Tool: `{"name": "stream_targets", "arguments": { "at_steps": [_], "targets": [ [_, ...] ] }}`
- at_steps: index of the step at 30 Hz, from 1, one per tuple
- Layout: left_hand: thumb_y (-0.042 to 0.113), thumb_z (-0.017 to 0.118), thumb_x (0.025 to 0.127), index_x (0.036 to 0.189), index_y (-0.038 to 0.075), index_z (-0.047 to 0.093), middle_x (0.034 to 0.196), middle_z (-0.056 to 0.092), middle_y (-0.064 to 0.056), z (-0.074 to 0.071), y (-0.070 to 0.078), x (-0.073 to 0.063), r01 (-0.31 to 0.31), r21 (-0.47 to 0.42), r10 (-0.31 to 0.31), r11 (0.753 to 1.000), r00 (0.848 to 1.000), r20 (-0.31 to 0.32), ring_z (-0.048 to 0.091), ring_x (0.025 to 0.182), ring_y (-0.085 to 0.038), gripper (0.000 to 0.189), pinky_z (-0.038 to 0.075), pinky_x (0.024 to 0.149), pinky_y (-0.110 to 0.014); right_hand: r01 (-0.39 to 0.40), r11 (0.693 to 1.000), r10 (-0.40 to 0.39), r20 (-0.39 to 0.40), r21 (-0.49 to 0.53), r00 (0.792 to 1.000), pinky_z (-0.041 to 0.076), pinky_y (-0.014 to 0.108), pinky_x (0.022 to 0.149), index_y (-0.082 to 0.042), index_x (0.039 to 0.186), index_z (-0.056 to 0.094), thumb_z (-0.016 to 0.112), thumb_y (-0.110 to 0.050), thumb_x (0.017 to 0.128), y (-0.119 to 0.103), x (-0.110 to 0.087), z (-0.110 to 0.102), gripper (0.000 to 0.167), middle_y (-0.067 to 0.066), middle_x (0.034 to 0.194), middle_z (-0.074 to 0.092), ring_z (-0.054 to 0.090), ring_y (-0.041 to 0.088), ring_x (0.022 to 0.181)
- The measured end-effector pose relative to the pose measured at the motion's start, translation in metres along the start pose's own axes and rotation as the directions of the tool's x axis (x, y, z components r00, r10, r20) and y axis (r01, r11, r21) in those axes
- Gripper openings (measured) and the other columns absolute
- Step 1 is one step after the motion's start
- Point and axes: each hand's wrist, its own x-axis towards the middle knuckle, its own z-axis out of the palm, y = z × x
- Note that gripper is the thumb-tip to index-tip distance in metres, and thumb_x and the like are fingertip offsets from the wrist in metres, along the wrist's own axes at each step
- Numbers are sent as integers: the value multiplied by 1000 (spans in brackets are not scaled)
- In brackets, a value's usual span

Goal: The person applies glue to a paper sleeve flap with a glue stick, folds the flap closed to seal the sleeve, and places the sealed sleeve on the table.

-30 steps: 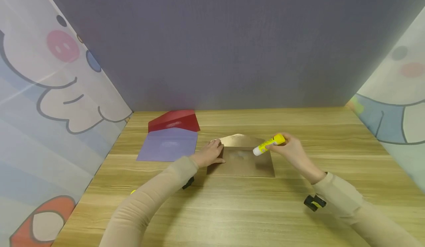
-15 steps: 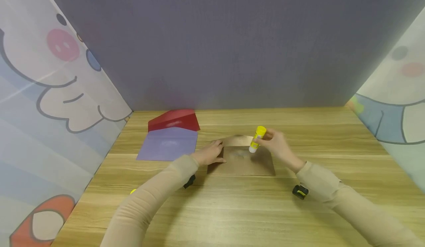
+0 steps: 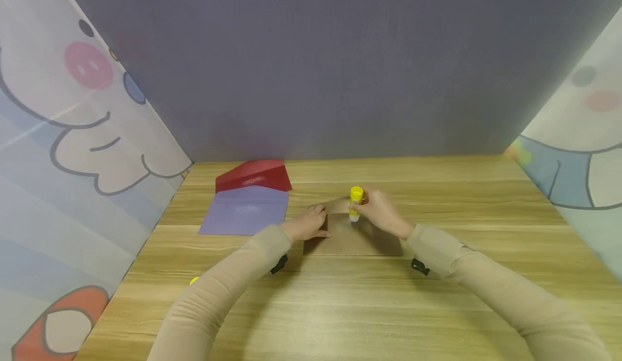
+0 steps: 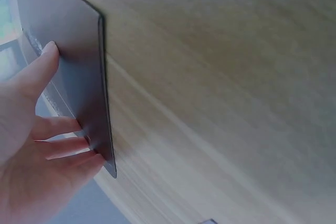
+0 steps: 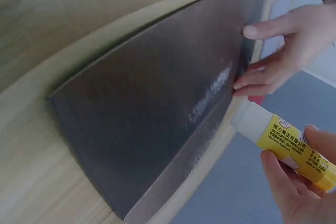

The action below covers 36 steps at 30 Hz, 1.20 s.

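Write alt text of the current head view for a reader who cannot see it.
A person's right hand holds a yellow glue stick upright over a brown envelope, while the left hand rests on the envelope's left side. To the left, a purple envelope lies in front of a red envelope on the wooden table.

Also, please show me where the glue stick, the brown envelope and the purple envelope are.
Glue stick point(image 5: 286, 142), right wrist view: its yellow barrel.
Brown envelope point(image 5: 152, 95), right wrist view: its body.
Purple envelope point(image 3: 244, 217), head view: its body.
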Motion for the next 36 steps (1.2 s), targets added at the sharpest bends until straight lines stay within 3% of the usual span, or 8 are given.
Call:
{"name": "stream_targets", "arguments": {
  "at_steps": [9, 27, 36],
  "targets": [
    [43, 52, 85, 127, -10, 39, 132, 34, -23, 1, -1, 3, 9, 12, -9, 1000, 1000, 16, 34, 123, -32, 68, 29, 103, -35, 25, 1000, -25, 51, -1, 998, 51, 35, 74, 11, 113, 42, 58, -6, 84, 1, 4, 14, 37, 24, 105, 55, 57, 34, 93],
    [42, 52, 86, 126, -10, 39, 133, 33, -22, 1, -1, 1, 8, 15, -8, 1000, 1000, 18, 32, 124, -32, 67, 27, 103, -36, 128, 990, -120, 119, -62, 986, 52, 28, 72, 8, 106, 45, 61, -4, 82, 1, 10, 33, 31, 19, 96, 57, 60, 31, 88],
    [42, 51, 86, 128, -10, 38, 134, 31, -22, 2, -1, 0, 15, 17, -15, 1000, 1000, 12, 31, 125, -32, 67, 26, 104, -36, 194, 972, -177, 132, -131, 975, 52, 28, 70, 7, 102, 46, 62, -5, 81, 2, 10, 32, 29, 17, 91, 59, 61, 30, 85]
  ]
}}
